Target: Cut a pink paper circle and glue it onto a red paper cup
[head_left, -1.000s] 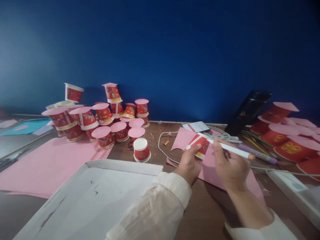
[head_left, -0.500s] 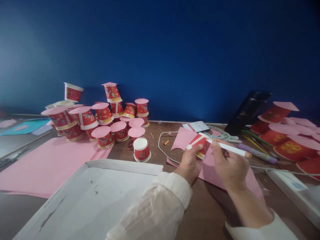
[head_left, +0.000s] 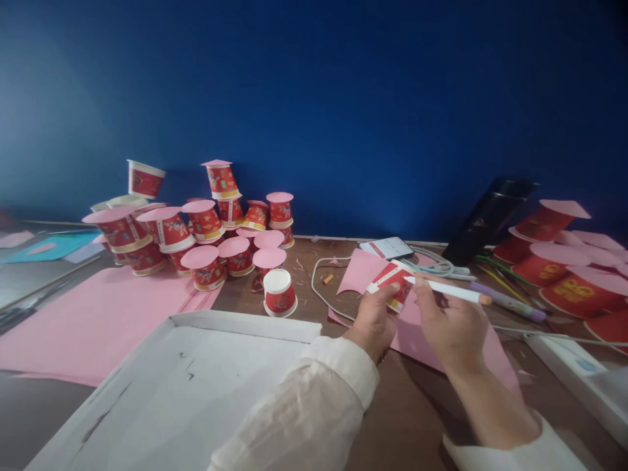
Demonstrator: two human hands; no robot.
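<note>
My left hand (head_left: 375, 320) is closed around a tilted red paper cup (head_left: 396, 294) with white bands and patterning on its wall. Pinched in the fingers of my right hand (head_left: 454, 327) is a white marker (head_left: 454, 290) with an orange end. Its tip lies at the cup's right side; I cannot tell whether it touches. Beneath both hands lies pink paper (head_left: 417, 343), and another pink piece (head_left: 360, 269) with a curved cut edge sits just behind the cup. A single red cup (head_left: 279, 297) stands upside down to the left of my hands.
Stacked red cups topped with pink paper discs (head_left: 201, 256) stand at the left, more red cups (head_left: 581, 288) at the right. A phone (head_left: 386, 248), a cable (head_left: 314, 281), a black bottle (head_left: 488, 219), a white tray (head_left: 196, 392), pink sheets (head_left: 98, 320) and a power strip (head_left: 574, 373) surround my hands.
The view has shifted very slightly. Both hands keep their hold on the cup and the marker, with hardly any movement between them.
</note>
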